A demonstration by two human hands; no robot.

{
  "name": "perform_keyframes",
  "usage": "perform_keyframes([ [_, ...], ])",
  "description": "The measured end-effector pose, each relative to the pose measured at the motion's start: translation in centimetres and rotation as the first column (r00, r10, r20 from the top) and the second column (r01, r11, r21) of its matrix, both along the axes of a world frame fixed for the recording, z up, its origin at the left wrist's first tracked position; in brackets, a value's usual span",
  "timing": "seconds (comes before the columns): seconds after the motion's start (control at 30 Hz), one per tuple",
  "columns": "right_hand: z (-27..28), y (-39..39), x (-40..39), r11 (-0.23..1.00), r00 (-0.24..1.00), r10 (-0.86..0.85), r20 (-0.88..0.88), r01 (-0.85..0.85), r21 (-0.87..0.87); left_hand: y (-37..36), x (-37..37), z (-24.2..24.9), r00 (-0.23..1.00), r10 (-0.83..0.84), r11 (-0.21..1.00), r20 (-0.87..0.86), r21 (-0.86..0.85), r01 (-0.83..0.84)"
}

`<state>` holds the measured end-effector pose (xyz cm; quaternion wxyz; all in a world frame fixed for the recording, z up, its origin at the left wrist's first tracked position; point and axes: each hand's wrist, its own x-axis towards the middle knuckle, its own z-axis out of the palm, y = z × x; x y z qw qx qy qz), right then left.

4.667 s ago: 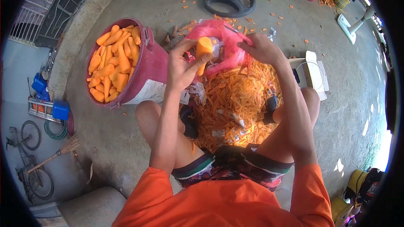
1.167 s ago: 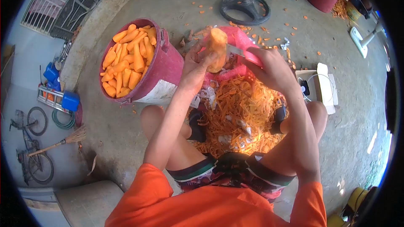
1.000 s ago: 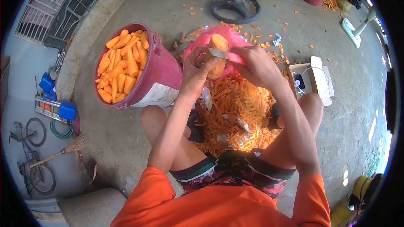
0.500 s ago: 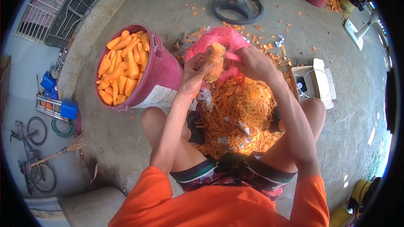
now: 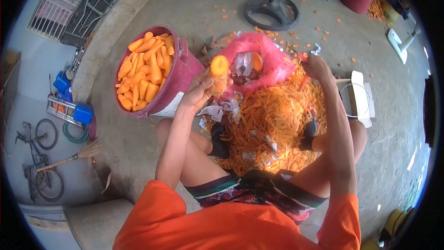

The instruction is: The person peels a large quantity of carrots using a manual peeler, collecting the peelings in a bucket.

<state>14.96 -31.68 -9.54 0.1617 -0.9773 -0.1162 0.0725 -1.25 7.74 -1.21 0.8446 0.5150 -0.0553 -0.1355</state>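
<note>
Peel heap (image 5: 273, 120) covers the floor between the person's feet, pink mesh sack (image 5: 266, 60) of unpeeled carrots just beyond it, maroon bucket (image 5: 178, 76) of peeled carrots at left. Hands are well apart: left hand (image 5: 196, 95) clamped on a carrot (image 5: 218, 74) that looks fully peeled, held beside the bucket rim; right hand (image 5: 314, 67) out by the sack, closed on a red-handled peeler (image 5: 301, 57), blade not visible. Judgement: peel step looks done on this piece; next comes a drop into the bucket, then a fresh carrot from the sack.

bucket (image 5: 182, 71): glossy maroon plastic | sack (image 5: 273, 58): pink mesh | floor (image 5: 194, 0): rough concrete | carrot (image 5: 218, 71): smooth, matt
</note>
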Motion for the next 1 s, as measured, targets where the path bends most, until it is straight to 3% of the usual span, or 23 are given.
perform_keyframes([
  [0.07,2.9,-0.2,-2.4,1.0,0.995,0.007,0.095,-0.01,0.03,0.0,1.0,0.0,0.999,0.043,0.999,0.012,0.009,-0.043],
  [0.13,5.7,0.6,-4.4,0.998,0.986,-0.005,0.166,-0.005,0.06,-0.6,1.5,-0.6,0.993,0.112,0.981,0.025,0.155,-0.114],
  [0.2,8.4,2.9,-6.3,0.947,0.977,0.208,0.038,-0.211,0.242,-2.1,1.7,-0.4,0.994,0.099,0.987,0.038,0.121,-0.103],
  [0.27,9.8,5.0,-8.2,0.772,0.882,0.42,0.216,-0.472,0.426,-3.2,1.9,-0.4,0.993,0.044,0.988,0.107,0.145,-0.06],
  [0.47,9.8,8.5,-9.4,0.629,0.812,0.524,0.257,-0.572,0.526,-4.8,1.7,-2.3,0.99,0.031,0.994,0.136,0.102,-0.046],
  [0.5,9.8,8.6,-9.1,0.613,0.767,0.563,0.308,-0.637,0.467,-4.9,1.7,-2.1,0.986,0.032,0.993,0.166,0.106,-0.05],
  [0.53,9.3,8.6,-8.7,0.611,0.767,0.563,0.308,-0.637,0.469,-4.6,1.6,-1.8,0.986,0.033,0.993,0.165,0.109,-0.051],
  [0.6,7.2,8.6,-7.4,0.759,0.883,0.428,0.194,-0.468,0.453,-4.1,1.2,-1.2,0.97,-0.138,0.988,0.202,0.095,0.121],
  [0.67,5.0,6.2,-4.3,0.93,0.956,0.29,-0.047,-0.27,0.248,-4.4,0.9,-1.7,0.955,-0.181,0.983,0.234,0.034,0.178],
  [0.73,4.5,4.4,-3.1,0.946,0.978,0.208,-0.03,-0.193,0.261,-4.5,0.7,-1.0,0.941,-0.217,0.973,0.259,-0.014,0.228],
  [0.8,7.0,4.4,-4.1,0.954,0.983,0.184,0.005,-0.18,0.241,-5.3,0.6,0.6,0.995,0.035,0.997,0.09,-0.079,-0.028],
  [0.87,9.4,4.1,-5.8,0.967,0.99,0.135,0.045,-0.142,0.211,-5.2,1.0,1.2,1.0,-0.003,0.992,0.014,-0.122,0.005],
  [1.0,10.4,6.1,-9.3,0.81,0.912,0.348,0.216,-0.409,0.419,-5.7,0.8,2.1,0.986,-0.036,0.962,-0.161,-0.273,-0.01],
])
